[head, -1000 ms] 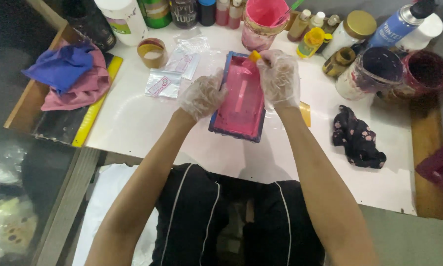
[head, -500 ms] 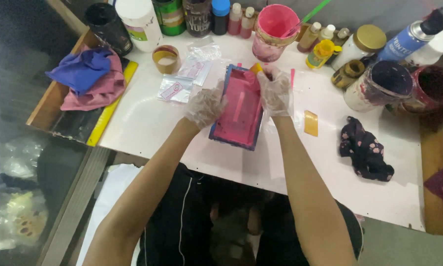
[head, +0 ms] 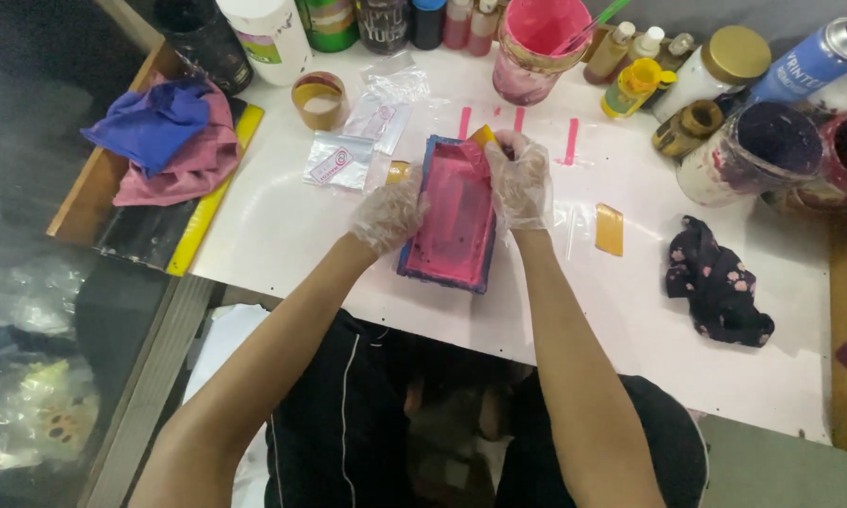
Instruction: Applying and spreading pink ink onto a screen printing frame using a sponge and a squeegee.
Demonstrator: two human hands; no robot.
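**Hands on a pink-inked frame**

Frame (head: 449, 218), a small blue-edged screen smeared with pink ink, lies flat on the white table (head: 282, 226), its long side running away from the person. Both hands wear thin clear gloves. The left hand (head: 389, 213) is curled against the frame's left edge, fingers bent and closed on the rim about halfway along. The right hand (head: 519, 181) sits on the frame's far right corner, fingers folded down and clenched around a yellow squeegee (head: 483, 137), whose tip pokes out just past the frame's far end; how tightly it is held cannot be told through the glove.

Left of the frame, touching or just beside its edge, lie clear bags (head: 341, 160), with a tape roll (head: 320, 98) further off the same way. Beyond the frame's far end stands a pink bucket (head: 536, 47), and pink strokes (head: 570, 141) mark the table between the two. Right of the frame, apart from it, lies a yellow card (head: 609, 229), and further right a dark flowered cloth (head: 715, 282). Well to the left of the frame, at the table's edge, a blue cloth (head: 151, 122) rests on a pink cloth (head: 183, 169). Jars (head: 753, 150) and bottles crowd the far right of the table from the frame.
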